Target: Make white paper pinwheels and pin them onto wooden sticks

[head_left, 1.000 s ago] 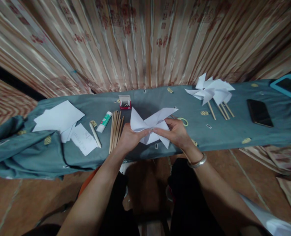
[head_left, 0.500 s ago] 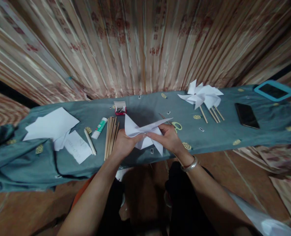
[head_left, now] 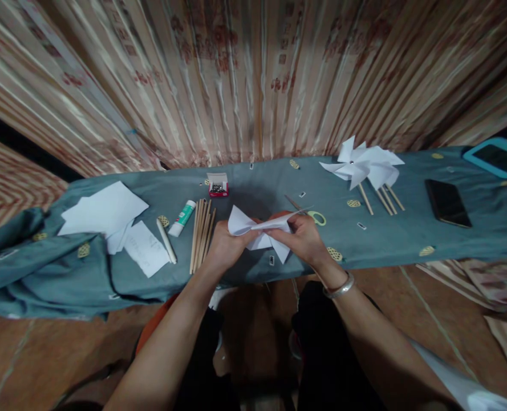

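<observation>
Between both hands, above the front part of the table, is a white paper pinwheel with its blades folded in toward the middle. My left hand is closed on its left side, thumb pressed near the centre. My right hand pinches it from the right, the thumb also at the centre. Fingers under the paper are partly hidden. Just left of my left hand lies a bundle of wooden sticks. Beyond my right hand are scissors with yellow-green handles.
A small red box of metal pins stands behind the sticks. Further left lie a glue stick, a white pen and paper sheets. Finished pinwheels on sticks, a black phone and a blue-framed tablet are at right.
The pinwheel's blades are pressed flatter and closer to the centre, and my right fingers have come further over behind the paper. The whole view has shifted slightly.
</observation>
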Tool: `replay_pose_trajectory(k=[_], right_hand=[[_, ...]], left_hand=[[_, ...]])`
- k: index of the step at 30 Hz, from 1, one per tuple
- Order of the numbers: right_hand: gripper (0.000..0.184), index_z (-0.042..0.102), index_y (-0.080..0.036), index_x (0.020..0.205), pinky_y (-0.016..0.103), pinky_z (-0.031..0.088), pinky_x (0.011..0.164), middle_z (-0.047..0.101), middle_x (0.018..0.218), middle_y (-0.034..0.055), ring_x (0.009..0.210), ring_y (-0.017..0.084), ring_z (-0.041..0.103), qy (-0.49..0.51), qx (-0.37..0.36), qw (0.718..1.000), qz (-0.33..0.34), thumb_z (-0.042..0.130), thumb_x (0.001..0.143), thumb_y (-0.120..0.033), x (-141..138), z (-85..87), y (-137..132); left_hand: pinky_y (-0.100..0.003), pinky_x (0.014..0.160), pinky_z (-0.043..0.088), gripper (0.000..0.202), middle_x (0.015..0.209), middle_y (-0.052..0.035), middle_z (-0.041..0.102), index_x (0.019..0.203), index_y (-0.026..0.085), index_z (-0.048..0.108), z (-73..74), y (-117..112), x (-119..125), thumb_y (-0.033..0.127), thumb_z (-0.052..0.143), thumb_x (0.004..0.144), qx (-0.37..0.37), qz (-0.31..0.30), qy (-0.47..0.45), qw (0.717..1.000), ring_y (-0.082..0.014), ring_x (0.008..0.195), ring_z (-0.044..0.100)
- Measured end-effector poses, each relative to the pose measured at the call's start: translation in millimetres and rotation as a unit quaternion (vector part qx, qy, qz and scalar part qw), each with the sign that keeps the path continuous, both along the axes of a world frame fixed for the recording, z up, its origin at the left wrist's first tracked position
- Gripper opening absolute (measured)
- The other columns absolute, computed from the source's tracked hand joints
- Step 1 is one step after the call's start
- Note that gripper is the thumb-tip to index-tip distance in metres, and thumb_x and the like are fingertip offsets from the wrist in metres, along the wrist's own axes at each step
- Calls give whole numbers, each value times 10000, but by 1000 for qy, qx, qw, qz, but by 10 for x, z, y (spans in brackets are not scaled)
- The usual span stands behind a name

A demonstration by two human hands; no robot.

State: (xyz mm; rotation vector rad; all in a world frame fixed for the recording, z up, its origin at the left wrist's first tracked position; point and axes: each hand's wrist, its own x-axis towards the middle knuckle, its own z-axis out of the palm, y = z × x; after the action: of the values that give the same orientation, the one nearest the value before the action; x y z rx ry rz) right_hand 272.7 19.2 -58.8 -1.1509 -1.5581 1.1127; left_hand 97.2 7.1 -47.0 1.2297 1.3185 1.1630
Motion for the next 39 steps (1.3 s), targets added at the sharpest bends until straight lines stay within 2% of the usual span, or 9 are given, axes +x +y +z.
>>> replay_pose_trajectory(k=[8, 15, 31, 39], right_hand=[[269, 754, -188, 867, 358, 569, 689, 768, 838, 46, 741, 213, 694, 34, 19, 999, 9, 770, 702, -401, -19, -75, 16], [260, 758, -189, 860, 347, 562, 658, 759, 799, 36, 701, 201, 679, 17, 12, 1000, 22, 761, 717, -406, -7, -112, 25], [215, 756, -169, 826, 298, 542, 619, 755, 788, 44, 699, 188, 671, -12, 11, 999, 39, 737, 732, -361, -2, -37, 21], [294, 744, -183, 847, 310, 551, 585, 753, 776, 34, 650, 187, 666, 4, 2, 1000, 20, 751, 707, -442, -14, -93, 26]], left_hand=[[-268, 622, 540, 164, 737, -61, 752, 713, 109, 752, 16, -15, 18, 204, 783, 583, -18, 2, -35, 999, -181, 660, 668], [-257, 578, 514, 138, 629, -30, 702, 640, 107, 722, 28, -21, 25, 186, 796, 554, -24, 12, -34, 999, -160, 595, 622], [-255, 581, 497, 159, 626, -33, 688, 623, 99, 707, 15, -13, 13, 196, 796, 533, -38, 17, -14, 999, -165, 600, 622], [-263, 567, 510, 148, 625, -40, 694, 624, 101, 714, -7, -7, 39, 194, 789, 537, -37, 32, -20, 999, -180, 609, 637]])
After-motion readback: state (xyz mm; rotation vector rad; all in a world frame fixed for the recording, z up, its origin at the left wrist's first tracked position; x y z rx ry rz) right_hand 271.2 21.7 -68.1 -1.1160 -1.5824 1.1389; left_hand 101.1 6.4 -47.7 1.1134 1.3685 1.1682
